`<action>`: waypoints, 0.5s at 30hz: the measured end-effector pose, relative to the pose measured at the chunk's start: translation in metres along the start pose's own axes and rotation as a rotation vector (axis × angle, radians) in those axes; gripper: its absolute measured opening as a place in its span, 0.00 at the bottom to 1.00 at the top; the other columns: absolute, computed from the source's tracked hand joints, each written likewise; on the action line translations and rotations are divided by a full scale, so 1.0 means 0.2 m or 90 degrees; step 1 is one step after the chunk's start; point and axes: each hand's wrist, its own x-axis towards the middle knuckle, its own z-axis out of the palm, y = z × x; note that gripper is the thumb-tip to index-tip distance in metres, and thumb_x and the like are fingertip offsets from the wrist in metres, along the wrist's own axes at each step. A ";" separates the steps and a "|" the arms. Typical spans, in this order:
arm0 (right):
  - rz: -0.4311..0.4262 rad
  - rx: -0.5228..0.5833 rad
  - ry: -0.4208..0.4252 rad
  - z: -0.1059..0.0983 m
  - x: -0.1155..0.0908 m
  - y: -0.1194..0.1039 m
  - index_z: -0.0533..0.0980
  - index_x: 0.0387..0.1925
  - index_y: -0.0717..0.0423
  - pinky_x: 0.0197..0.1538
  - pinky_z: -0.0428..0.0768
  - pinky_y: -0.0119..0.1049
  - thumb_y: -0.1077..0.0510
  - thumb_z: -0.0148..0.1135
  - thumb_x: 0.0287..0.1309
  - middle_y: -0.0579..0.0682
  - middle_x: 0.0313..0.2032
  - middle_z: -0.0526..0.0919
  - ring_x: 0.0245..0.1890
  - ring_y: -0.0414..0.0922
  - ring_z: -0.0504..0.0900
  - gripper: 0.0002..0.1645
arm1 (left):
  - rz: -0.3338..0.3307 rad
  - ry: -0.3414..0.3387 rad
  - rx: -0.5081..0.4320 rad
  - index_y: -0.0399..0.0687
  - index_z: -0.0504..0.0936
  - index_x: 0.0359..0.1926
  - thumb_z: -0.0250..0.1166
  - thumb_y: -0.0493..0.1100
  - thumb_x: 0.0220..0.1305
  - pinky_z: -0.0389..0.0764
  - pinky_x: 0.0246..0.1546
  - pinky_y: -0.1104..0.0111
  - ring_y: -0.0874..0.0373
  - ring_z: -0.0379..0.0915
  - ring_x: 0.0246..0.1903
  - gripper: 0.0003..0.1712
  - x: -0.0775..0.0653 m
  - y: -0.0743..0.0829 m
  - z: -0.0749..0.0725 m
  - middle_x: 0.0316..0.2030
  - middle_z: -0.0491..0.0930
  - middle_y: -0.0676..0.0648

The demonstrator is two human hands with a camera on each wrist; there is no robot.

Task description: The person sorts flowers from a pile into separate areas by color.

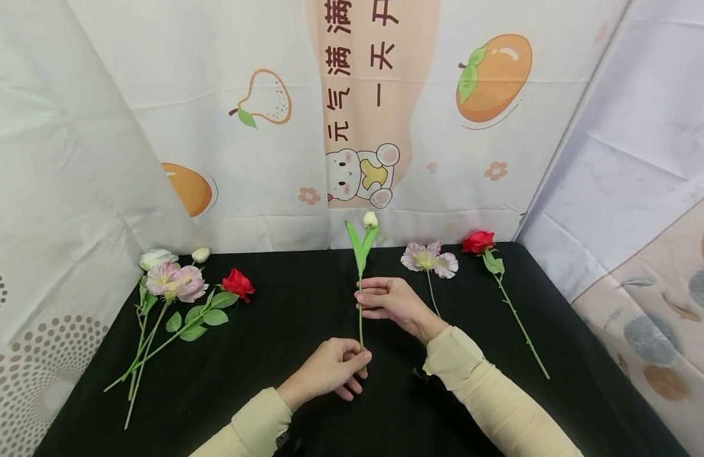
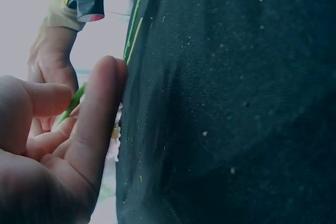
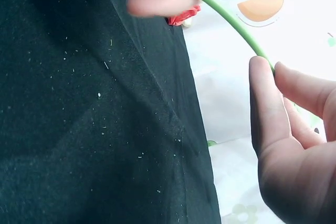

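Note:
Both hands hold one white tulip [image 1: 371, 220] with green leaves, its stem upright before me in the head view. My left hand [image 1: 331, 367] pinches the lower end of the stem between thumb and fingers. Higher up, just below the leaves, my right hand [image 1: 394, 303] pinches the same stem with its fingertips. In the right wrist view the green stem [image 3: 231, 20] bends slightly between the two hands. The left wrist view shows the stem's cut end [image 2: 73, 103] at the left thumb.
On the left of the black cloth [image 1: 283, 304] lies a crossed bunch with a pink flower [image 1: 174, 281], a red rose [image 1: 238, 285] and white blooms [image 1: 157, 258]. To the right lie another pink flower [image 1: 428, 259] and a red rose [image 1: 478, 242]. A printed curtain [image 1: 214, 158] stands behind.

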 end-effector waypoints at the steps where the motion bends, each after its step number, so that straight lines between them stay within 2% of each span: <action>1: -0.001 -0.002 0.002 0.00 0.00 0.00 0.75 0.60 0.70 0.48 0.86 0.44 0.69 0.66 0.64 0.57 0.46 0.87 0.44 0.49 0.87 0.24 | -0.004 -0.001 0.015 0.39 0.83 0.41 0.60 0.49 0.76 0.85 0.20 0.60 0.51 0.84 0.23 0.17 0.00 0.00 0.00 0.30 0.84 0.43; 6: 0.004 -0.017 0.008 -0.01 0.01 0.01 0.75 0.59 0.69 0.47 0.86 0.45 0.68 0.67 0.63 0.60 0.48 0.86 0.42 0.48 0.88 0.23 | -0.016 0.006 0.091 0.41 0.82 0.35 0.56 0.52 0.78 0.84 0.17 0.60 0.51 0.81 0.19 0.20 -0.02 0.03 0.03 0.26 0.81 0.44; 10: 0.026 -0.052 0.008 -0.01 0.02 0.04 0.70 0.62 0.73 0.45 0.87 0.44 0.67 0.67 0.64 0.68 0.53 0.82 0.39 0.47 0.87 0.28 | -0.009 0.013 0.164 0.43 0.81 0.31 0.56 0.52 0.77 0.81 0.13 0.62 0.53 0.77 0.14 0.21 -0.02 0.04 0.05 0.21 0.79 0.46; 15: 0.058 -0.099 0.025 -0.03 0.04 0.06 0.69 0.63 0.74 0.40 0.87 0.42 0.68 0.67 0.63 0.70 0.52 0.82 0.32 0.45 0.86 0.30 | 0.051 0.050 0.335 0.51 0.79 0.23 0.57 0.50 0.76 0.74 0.12 0.68 0.61 0.69 0.09 0.21 0.00 0.03 0.07 0.12 0.71 0.53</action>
